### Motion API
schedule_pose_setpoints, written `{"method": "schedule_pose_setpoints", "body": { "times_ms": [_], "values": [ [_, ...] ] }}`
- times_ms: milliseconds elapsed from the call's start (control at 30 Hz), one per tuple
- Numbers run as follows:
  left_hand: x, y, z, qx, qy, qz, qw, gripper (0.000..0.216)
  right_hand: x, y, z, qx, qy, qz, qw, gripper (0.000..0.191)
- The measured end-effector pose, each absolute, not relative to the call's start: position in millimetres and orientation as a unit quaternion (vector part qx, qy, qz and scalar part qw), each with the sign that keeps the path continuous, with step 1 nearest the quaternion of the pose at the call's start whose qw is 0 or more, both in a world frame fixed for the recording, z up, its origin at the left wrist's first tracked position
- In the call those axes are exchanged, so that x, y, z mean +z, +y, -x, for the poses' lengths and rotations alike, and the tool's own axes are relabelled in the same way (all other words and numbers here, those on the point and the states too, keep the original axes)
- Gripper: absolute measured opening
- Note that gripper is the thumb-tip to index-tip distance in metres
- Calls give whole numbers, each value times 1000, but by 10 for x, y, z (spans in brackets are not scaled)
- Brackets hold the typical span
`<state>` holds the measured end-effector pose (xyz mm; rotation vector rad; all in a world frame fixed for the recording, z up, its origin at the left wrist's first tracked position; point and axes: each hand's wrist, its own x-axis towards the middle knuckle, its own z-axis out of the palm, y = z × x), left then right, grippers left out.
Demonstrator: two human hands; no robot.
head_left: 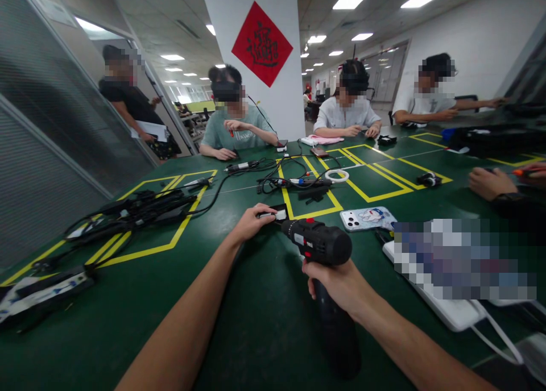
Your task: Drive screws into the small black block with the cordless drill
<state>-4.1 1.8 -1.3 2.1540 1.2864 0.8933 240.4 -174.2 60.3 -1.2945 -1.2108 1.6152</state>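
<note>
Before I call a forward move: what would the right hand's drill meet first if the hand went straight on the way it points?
Probably the small black case by the left hand, just ahead of the drill; whether they already touch is unclear.

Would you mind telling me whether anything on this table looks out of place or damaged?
I see nothing spilled or plainly damaged. The one untidy spot is the heap of black cables at the left of the table: it lies tangled and sprawls over the yellow tape lines. The drill in the right hand looks ordinary.
</note>
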Motion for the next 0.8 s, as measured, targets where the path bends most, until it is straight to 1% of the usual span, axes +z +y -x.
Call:
{"method": "schedule_pose_setpoints", "body": {
  "times_ms": [233, 433, 800],
  "values": [
    [19, -8, 35, 320, 475, -784, 240, 33, 548, -1717, -2403, 651, -450, 474, 387, 19],
    [16, -7, 34, 323, 482, -775, 251, 35, 626, -1735, -2399, 641, -458, 487, 379, 14],
    [29, -22, 18, 323, 485, -773, 250, 34, 578, -1718, -2411, 642, -468, 478, 374, 14]
  ]
}}
